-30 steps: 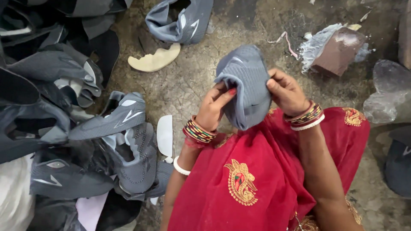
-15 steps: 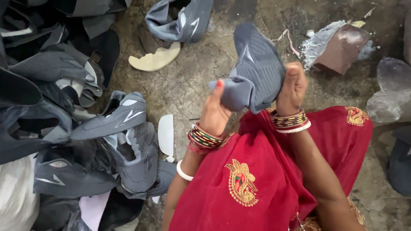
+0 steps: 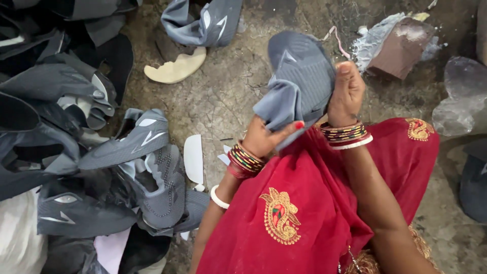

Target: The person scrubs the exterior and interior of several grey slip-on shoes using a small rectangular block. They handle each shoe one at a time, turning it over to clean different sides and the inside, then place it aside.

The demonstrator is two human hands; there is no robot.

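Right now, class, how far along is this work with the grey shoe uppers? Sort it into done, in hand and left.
Done: nothing can be told apart as finished. In hand: the left hand and right hand grip one grey shoe upper above the red cloth. Left, probably: the heap of grey uppers on the floor, with a cream sole piece nearby.

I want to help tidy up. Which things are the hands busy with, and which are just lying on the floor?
Busy with:
grey shoe upper, held by the left hand and right hand

Just lying about:
pile of uppers
another upper
cream insole
white strip
brown block
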